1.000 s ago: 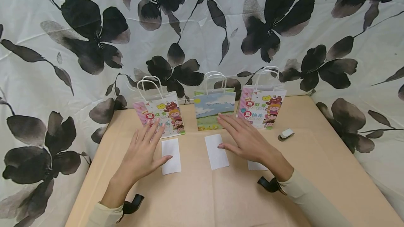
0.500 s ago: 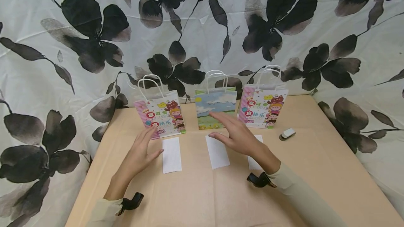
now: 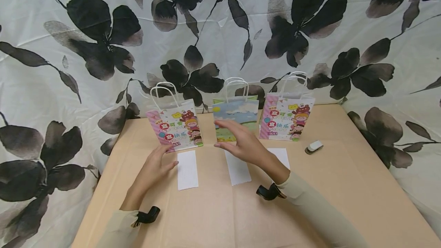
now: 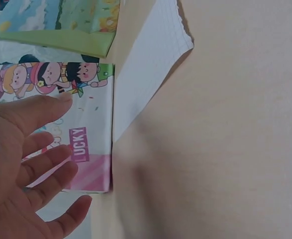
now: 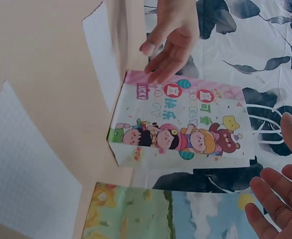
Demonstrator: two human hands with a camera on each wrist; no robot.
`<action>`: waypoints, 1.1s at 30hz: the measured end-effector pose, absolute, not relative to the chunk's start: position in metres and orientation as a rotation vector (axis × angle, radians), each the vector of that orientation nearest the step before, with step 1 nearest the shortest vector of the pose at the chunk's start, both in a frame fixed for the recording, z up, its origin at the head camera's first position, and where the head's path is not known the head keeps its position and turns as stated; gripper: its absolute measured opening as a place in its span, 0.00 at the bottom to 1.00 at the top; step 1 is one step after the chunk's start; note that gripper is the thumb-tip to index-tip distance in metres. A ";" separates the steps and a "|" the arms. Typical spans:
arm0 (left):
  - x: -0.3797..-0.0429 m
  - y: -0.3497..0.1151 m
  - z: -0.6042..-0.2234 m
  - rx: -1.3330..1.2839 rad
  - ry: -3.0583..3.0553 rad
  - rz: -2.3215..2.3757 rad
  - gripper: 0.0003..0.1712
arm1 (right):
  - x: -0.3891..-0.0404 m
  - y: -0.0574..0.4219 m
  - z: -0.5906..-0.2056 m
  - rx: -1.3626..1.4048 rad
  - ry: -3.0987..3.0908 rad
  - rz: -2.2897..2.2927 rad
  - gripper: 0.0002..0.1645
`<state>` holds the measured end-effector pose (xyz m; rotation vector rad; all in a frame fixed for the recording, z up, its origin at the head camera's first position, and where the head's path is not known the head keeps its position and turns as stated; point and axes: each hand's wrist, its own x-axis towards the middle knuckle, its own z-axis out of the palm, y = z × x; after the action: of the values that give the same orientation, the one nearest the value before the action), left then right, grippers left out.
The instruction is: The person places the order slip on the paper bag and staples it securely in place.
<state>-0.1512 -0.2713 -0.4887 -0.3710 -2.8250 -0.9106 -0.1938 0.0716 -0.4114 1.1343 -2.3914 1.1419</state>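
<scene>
Three paper gift bags with white handles stand in a row: a pink-and-white cartoon bag (image 3: 186, 125) on the left, a landscape-print bag (image 3: 234, 109) in the middle and a second cartoon bag (image 3: 286, 119) on the right. My left hand (image 3: 153, 169), fingers loosely bent and holding nothing, is nearest the left bag's lower front and the left paper slip (image 3: 187, 170). Before the middle bag hovers my right hand (image 3: 244, 142), thumb apart from relaxed fingers. It partly covers that bag and the middle paper slip (image 3: 238, 171). A third paper slip (image 3: 280, 157) lies partly behind the right forearm.
A small white-and-dark object (image 3: 313, 147) lies to the right of the bags on the beige-covered table (image 3: 344, 186). A white curtain (image 3: 241, 30) with dark flowers hangs close behind the bags.
My right hand has moved left across the middle bag, uncovering part of the right slip. The left hand has drawn back from the left bag, its spread fingers now closer together and bent.
</scene>
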 end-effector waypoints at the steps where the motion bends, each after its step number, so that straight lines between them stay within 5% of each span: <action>1: -0.153 -0.272 -0.490 -0.362 -2.826 -0.924 0.35 | -0.195 0.069 -0.411 1.140 -2.388 1.158 0.42; 33: -0.169 -0.260 -0.524 -0.226 -2.852 -1.070 0.30 | -0.222 0.015 -0.408 1.169 -2.324 1.327 0.44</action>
<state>-0.1694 -0.2602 -0.5240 -0.2262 -2.8521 -1.0703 -0.2225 0.0147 -0.4077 1.1688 -2.3240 1.3271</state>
